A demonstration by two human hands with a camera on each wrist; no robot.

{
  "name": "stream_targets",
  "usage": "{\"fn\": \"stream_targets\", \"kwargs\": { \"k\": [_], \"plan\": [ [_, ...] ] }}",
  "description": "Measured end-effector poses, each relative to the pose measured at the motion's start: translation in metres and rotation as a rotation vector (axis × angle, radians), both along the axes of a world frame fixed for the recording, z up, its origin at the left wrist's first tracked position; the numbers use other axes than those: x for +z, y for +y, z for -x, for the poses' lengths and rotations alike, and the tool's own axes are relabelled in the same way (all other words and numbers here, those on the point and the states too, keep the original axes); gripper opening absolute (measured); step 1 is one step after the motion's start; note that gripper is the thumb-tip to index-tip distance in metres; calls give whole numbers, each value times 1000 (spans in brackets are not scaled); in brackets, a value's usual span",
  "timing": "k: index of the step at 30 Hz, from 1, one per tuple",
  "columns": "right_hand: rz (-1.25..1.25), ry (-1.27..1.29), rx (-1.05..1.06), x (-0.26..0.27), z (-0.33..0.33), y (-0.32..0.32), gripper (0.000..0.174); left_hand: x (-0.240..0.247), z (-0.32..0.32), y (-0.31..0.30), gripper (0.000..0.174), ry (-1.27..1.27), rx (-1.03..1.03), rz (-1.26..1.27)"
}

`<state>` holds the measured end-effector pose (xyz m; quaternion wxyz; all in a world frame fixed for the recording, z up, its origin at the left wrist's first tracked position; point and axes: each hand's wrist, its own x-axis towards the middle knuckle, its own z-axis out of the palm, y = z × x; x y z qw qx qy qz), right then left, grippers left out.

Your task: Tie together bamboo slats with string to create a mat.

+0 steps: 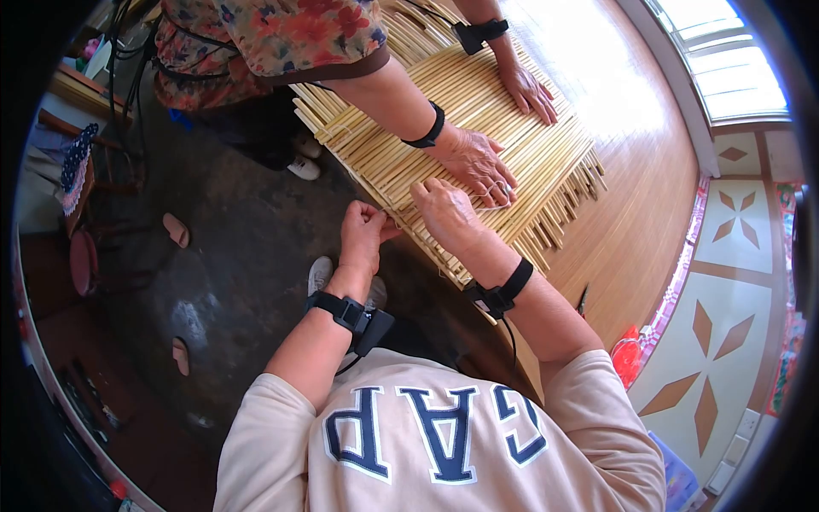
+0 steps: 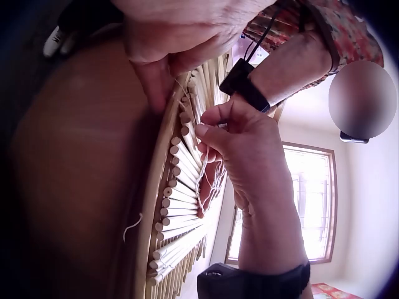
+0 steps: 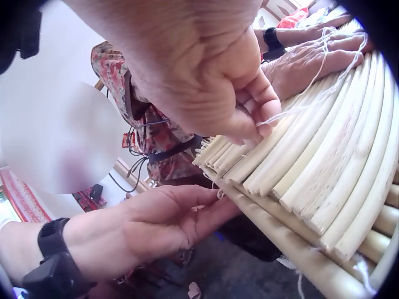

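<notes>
Thin pale sticks lie side by side as a mat [image 1: 465, 102], with a pole [image 3: 293, 249] along its near edge. My right hand [image 1: 448, 213] is over that edge and pinches a thin white string [image 3: 312, 103] between thumb and forefinger. A slack loop of the string runs across the sticks and over another person's hand [image 1: 478, 166]. Lower down, at the outer side of the pole, my left hand [image 1: 364, 235] has thumb and fingertips together on string at the edge. The other person's second hand [image 1: 529, 94] lies flat on the sticks.
The mat rests on a wooden surface [image 1: 631, 205]. Short string ends [image 2: 132, 227] hang along the pole. The other person, in a flowered top [image 1: 299, 38], stands at the far left side. Pink slippers [image 1: 177, 230] lie on the dark floor, and a red bag [image 1: 627, 354] is at right.
</notes>
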<state>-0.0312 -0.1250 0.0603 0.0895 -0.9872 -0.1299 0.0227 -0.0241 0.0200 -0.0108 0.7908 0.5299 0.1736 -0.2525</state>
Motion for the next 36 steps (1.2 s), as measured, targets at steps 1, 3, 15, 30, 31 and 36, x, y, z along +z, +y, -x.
{"fn": "stream_targets", "kwargs": {
  "k": [1, 3, 15, 30, 31, 36],
  "plan": [
    [2, 2, 3, 0, 0, 2, 15, 0, -2, 0, 6, -7, -23, -11],
    [-19, 8, -8, 2, 0, 7, 17, -5, -4, 3, 7, 2, -50, 35],
    [153, -54, 125, 4, 8, 39, 16, 0, -29, 24, 18, 125, -171, 318],
    [64, -8, -6, 0, 1, 31, 12, -5, 2, 42, 7, 155, -2, 658],
    [65, -7, -4, 0, 0, 30, 12, -6, 3, 42, 7, 143, -7, 638],
    [66, 32, -11, 1, 0, 29, 13, 9, 7, 40, 8, 179, 18, 530]
  ]
}}
